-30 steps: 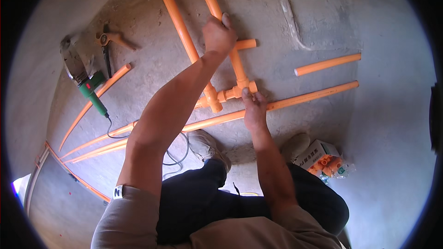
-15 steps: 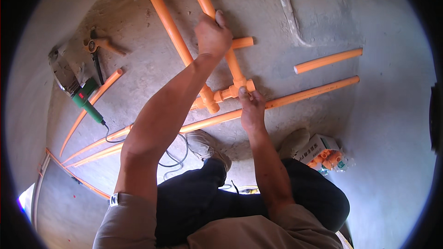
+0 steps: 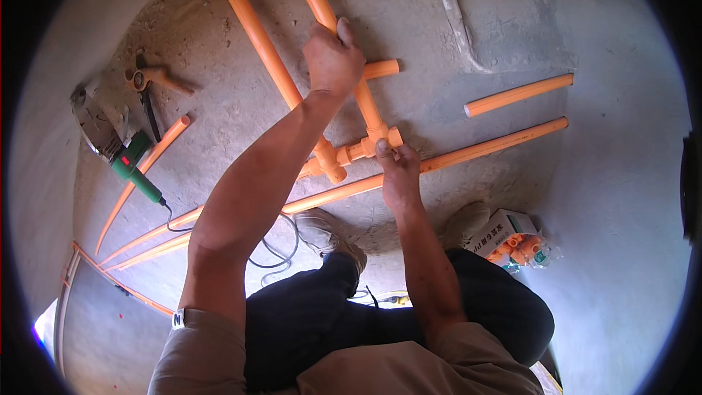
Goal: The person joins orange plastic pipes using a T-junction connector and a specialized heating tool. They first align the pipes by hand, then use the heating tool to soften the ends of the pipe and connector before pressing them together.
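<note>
My left hand (image 3: 335, 58) is closed around an orange plastic pipe (image 3: 370, 107) that slants down toward me. At that pipe's near end sits an orange tee fitting (image 3: 378, 136), where my right hand (image 3: 399, 168) grips with thumb and fingers. Short orange fittings (image 3: 349, 154) link this tee to a second tee (image 3: 330, 161) on a parallel orange pipe (image 3: 256, 33) to the left. A short orange pipe piece (image 3: 382, 69) shows just right of my left hand, partly hidden behind it.
A green pipe welding tool (image 3: 136, 178) with a black cord and an orange-handled pipe cutter (image 3: 150, 80) lie at the left. A long orange pipe (image 3: 497, 145) crosses below my hands; a shorter pipe (image 3: 519, 95) lies beyond. By my right foot stands a box of fittings (image 3: 504, 234).
Both hands keep their hold on the pipe and tee. The view has shifted very slightly; nothing else visibly differs.
</note>
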Available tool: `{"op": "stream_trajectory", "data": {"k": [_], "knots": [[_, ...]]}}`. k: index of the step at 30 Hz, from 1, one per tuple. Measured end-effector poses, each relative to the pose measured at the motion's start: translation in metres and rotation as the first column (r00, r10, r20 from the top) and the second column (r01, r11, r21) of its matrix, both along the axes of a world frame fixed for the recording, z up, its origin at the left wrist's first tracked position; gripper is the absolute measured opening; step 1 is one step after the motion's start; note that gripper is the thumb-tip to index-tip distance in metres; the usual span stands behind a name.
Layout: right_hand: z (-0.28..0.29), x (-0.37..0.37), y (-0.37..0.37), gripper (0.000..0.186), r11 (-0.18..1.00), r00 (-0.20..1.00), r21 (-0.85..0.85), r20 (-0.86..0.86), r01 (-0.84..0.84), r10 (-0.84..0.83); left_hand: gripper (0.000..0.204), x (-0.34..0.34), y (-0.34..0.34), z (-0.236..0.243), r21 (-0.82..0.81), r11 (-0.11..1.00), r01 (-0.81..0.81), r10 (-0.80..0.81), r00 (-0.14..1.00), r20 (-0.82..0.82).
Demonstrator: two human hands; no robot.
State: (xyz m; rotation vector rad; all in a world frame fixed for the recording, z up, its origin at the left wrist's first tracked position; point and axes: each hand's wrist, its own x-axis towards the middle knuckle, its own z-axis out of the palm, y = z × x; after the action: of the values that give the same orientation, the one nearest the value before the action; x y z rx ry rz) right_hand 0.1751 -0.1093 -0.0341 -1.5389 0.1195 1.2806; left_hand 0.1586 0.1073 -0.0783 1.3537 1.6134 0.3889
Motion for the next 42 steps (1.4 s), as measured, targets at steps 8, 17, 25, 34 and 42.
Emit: {"op": "stream_trajectory", "data": {"k": [8,17,25,34,42], "knots": [[-0.008,-0.001,-0.006,0.018,0.999,0.999,-0.043,0.021,-0.03,0.031,0.037,-0.006,0.007,0.007,0.065,0.996,0.059,-0.055,0.997,-0.058],[-0.013,0.002,-0.011,0.025,0.993,0.992,-0.085,0.082,-0.086,0.093,0.039,-0.001,0.003,0.021,0.135,0.99,0.032,-0.024,0.998,-0.063],[-0.033,-0.001,-0.021,0.027,0.997,0.994,-0.041,0.083,-0.067,0.071,0.037,-0.006,0.002,0.012,0.052,0.998,0.026,-0.027,1.0,0.008],[-0.039,0.011,-0.018,0.016,0.997,0.997,0.035,-0.039,-0.062,0.064,0.052,-0.01,0.013,0.0,-0.03,0.996,0.087,-0.085,0.994,0.062],[-0.009,0.018,0.008,0.024,0.998,0.997,-0.036,-0.066,-0.044,0.041,0.037,-0.083,-0.093,0.094,0.479,0.728,0.491,-0.562,0.827,0.005]]}}
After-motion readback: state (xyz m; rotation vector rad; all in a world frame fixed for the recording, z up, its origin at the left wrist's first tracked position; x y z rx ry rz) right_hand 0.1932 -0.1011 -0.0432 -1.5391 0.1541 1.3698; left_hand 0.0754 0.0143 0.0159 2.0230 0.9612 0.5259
